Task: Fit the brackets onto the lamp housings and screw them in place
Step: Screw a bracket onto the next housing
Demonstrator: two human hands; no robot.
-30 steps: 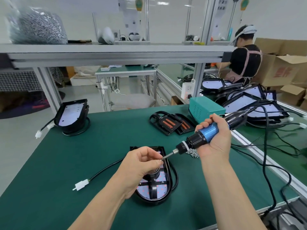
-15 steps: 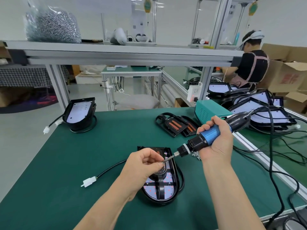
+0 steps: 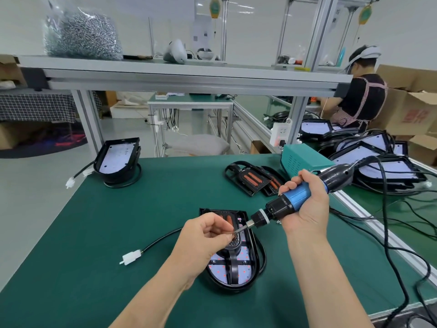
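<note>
On my green bench [image 3: 94,233] the black lamp housing [image 3: 254,252] lies flat before me, its bracket [image 3: 233,266] across the lit face. My right hand [image 3: 307,209] wraps fully round the blue electric screwdriver [image 3: 295,197], angled down-left. My left hand [image 3: 203,235], fingers curled, pinches a small part [image 3: 233,236] at the bit's tip, above the housing

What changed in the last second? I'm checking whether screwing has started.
Nothing visibly moved. The left hand still pinches the bit tip over the lamp housing; the right hand still grips the screwdriver. Only the camera shifted.
</note>
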